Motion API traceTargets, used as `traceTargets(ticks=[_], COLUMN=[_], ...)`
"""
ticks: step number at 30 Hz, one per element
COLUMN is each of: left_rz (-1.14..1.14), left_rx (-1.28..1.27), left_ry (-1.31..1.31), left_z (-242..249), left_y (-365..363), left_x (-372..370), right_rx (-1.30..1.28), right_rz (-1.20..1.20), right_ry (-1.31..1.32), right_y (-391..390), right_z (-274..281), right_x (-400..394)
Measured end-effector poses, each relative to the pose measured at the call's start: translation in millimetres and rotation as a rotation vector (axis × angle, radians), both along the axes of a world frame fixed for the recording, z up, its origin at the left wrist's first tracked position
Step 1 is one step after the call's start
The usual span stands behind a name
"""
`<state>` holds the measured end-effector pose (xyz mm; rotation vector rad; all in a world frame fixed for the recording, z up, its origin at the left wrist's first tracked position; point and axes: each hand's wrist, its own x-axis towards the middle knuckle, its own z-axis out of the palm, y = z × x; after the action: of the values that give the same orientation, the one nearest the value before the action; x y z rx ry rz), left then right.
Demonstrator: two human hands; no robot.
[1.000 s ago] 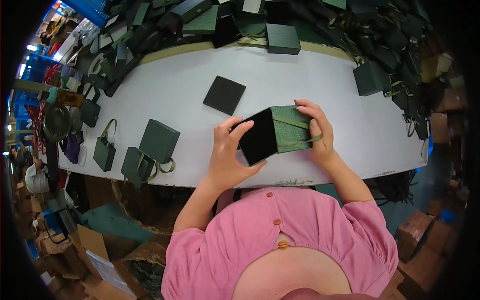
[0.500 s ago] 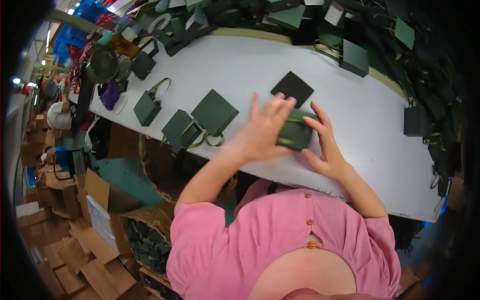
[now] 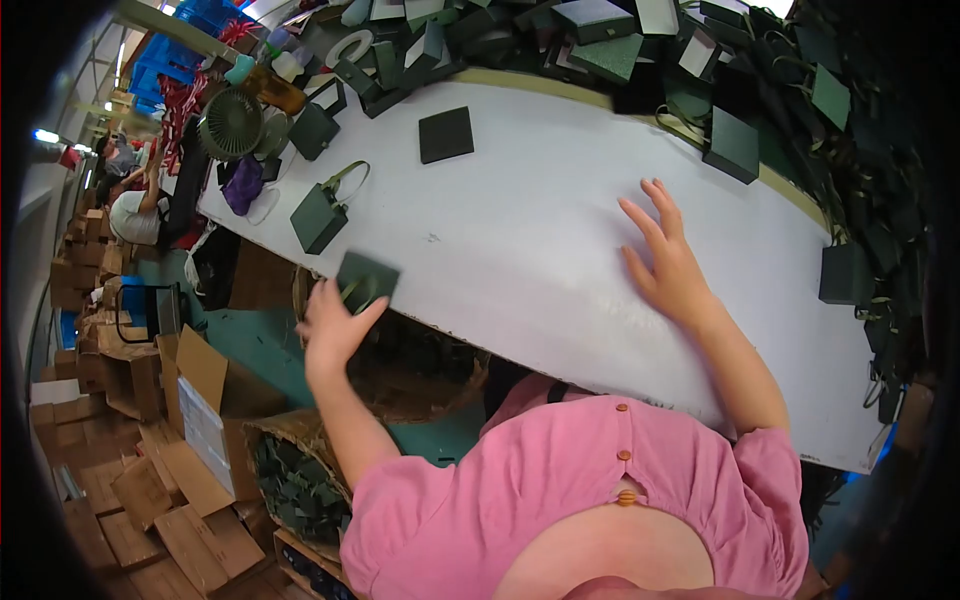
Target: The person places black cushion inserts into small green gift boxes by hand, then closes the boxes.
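My left hand (image 3: pixel 338 328) is at the table's front edge on the left, with thumb and fingers around the lower part of a dark green box (image 3: pixel 372 272). The box looks slightly blurred and a strap lies across it. On the right, my right hand (image 3: pixel 668 255) is over the white table with its fingers spread, holding nothing. A green box with a looped strap (image 3: pixel 318 222) rests on the table beyond my left hand. Farther back lies a flat black square (image 3: pixel 446 135).
Many dark green boxes (image 3: pixel 732 143) are piled along the table's back and right side. At the left end are a small fan (image 3: pixel 231 124) and a purple item (image 3: pixel 242 184). Below the white table (image 3: pixel 560 290) stand open cartons (image 3: pixel 205 370) and a bin of green pieces (image 3: pixel 295 485).
My left hand has moved left, away from my right hand. The black square now lies farther left. The green boxes that were between my hands and at the front edge have left their places.
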<state>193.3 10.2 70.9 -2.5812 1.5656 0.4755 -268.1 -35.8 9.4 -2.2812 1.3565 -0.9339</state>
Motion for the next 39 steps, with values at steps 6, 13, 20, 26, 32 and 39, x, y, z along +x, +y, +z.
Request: traceTargets(ticks=[6,13,20,26,32,39], left_rz=[-0.231,-0.191,-0.160,-0.073,-0.238,-0.310], left_rx=[-0.209,0.050,-0.288,-0.421,-0.091,-0.289], left_ry=[-0.182,-0.155,-0.156,-0.005,-0.141,-0.105], left_z=[22,-39,-16,-61,-26,-55], left_y=[-50,-190,-252,-379,-360,-218], left_x=[40,106,131,123,26,-52], right_rx=[0.065,-0.018,-0.186,-0.017,0.224,0.226], right_rz=[0.197,0.298,0.306,0.143,-0.465,-0.546], right_ry=[-0.010,0.053,0.232,0.125,-0.280,-0.075], right_y=[-84,-178,-181,-125,-74,7], right_z=[2,-12,-19,-8,-13,-19], right_x=[64,185,166,70,-73,-119])
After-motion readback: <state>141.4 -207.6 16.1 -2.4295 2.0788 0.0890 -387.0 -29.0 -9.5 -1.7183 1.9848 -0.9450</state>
